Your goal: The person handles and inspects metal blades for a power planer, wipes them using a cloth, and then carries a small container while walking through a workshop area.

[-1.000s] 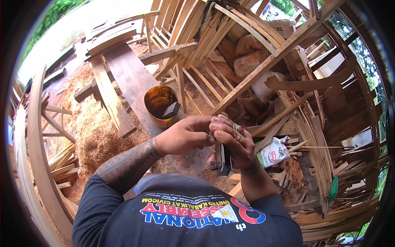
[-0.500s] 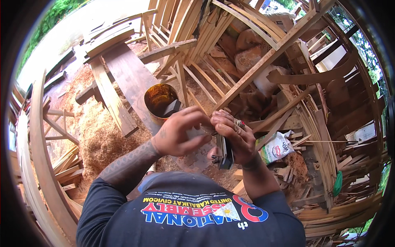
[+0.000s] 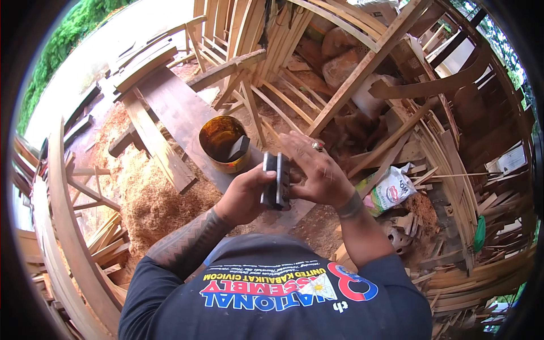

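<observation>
In front of my chest, my left hand [image 3: 243, 195] is closed on a dark, metal-edged tool [image 3: 275, 180] made of two parallel bars side by side. Its thumb lies across the near bar. My right hand [image 3: 322, 175], with a ring on one finger, is against the tool's right side with its fingers stretched out. The exact kind of tool cannot be made out. Just beyond my left hand stands a round amber-stained can [image 3: 211, 139], and a dark grey block [image 3: 239, 148] leans inside it.
The can stands on a broad plank [image 3: 178, 107]. Left of it lie a board [image 3: 161, 150] and a heap of sawdust [image 3: 150, 212]. A wooden beam [image 3: 365, 82] slants across the far right. Nearer on the right are a printed plastic bag [image 3: 391, 190] and stacked wood strips [image 3: 447, 192].
The tool has passed from my right hand's grip into my left hand and turned upright. My right hand has loosened, its fingers straightening along the tool's side.
</observation>
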Demonstrator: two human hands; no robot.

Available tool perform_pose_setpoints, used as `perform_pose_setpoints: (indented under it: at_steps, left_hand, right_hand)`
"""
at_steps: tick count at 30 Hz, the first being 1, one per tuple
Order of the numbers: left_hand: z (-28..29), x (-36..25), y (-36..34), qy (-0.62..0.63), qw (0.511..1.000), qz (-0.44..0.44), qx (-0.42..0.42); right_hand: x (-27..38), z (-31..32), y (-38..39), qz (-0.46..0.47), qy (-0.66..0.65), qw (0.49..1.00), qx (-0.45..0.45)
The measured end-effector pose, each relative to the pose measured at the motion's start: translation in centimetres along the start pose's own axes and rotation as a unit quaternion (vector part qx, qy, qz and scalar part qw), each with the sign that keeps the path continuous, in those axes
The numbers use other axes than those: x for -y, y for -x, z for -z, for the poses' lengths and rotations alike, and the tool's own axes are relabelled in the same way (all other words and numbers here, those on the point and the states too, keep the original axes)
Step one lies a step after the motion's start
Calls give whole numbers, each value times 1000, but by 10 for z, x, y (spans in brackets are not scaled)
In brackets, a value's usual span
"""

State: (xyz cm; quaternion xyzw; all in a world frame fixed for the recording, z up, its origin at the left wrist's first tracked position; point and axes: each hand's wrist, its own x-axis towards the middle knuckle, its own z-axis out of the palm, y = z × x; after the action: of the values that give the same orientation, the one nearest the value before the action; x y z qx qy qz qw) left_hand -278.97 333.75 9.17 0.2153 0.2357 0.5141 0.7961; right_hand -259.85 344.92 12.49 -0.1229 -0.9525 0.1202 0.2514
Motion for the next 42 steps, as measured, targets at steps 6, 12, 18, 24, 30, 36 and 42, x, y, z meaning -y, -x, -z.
perform_pose_setpoints:
  at_steps: [6, 12, 18, 24, 30, 36, 42]
  left_hand:
    - [20, 19, 2, 56, 992, 85, -79]
    - [42, 39, 5, -13, 995, -30, -90]
    - [29, 29, 8, -133, 986, -75, -73]
    - [27, 32, 1, -190, 974, -90, -82]
    - [27, 31, 8, -234, 971, -37, -41]
    - [22, 21, 15, -247, 969, -13, 1]
    - [26, 35, 20, -193, 981, -18, -19]
  right_hand:
    - [-17, -37, 39, -177, -75, 981, 35]
    - [-5, -73, 63, -324, -484, 812, -41]
    - [22, -66, 52, -306, -472, 812, -152]
    - [38, -57, 37, -256, -306, 909, -123]
    - [31, -74, 47, -281, -391, 869, -111]
    - [28, -86, 61, -220, -538, 799, -154]
    - [43, -97, 64, -289, -653, 686, -140]
